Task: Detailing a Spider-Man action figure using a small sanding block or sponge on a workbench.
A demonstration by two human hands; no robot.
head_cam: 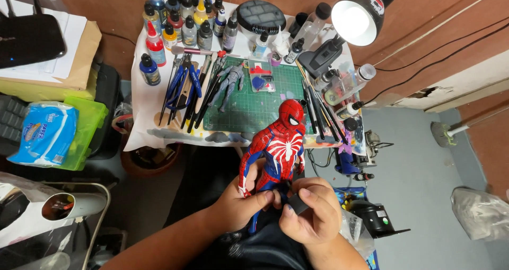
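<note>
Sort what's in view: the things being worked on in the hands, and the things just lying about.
In hand:
red and blue figure, gripped by left hand
small dark block, in right hand

Lying about:
paint bottles
grey figure on green cutting mat
brushes
lit desk lamp

figure (277,145): red and blue, white spider emblem
cutting mat (265,103): green, pale grid
lamp (358,16): black
storage box (85,132): lime green

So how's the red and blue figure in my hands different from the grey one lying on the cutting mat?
The red and blue figure is fully painted; the grey figure is plain grey. The red and blue one is held upright by the left hand, with the right hand beside its legs; the grey one lies flat on the green mat, untouched. Both are jointed human-shaped figures.
</note>
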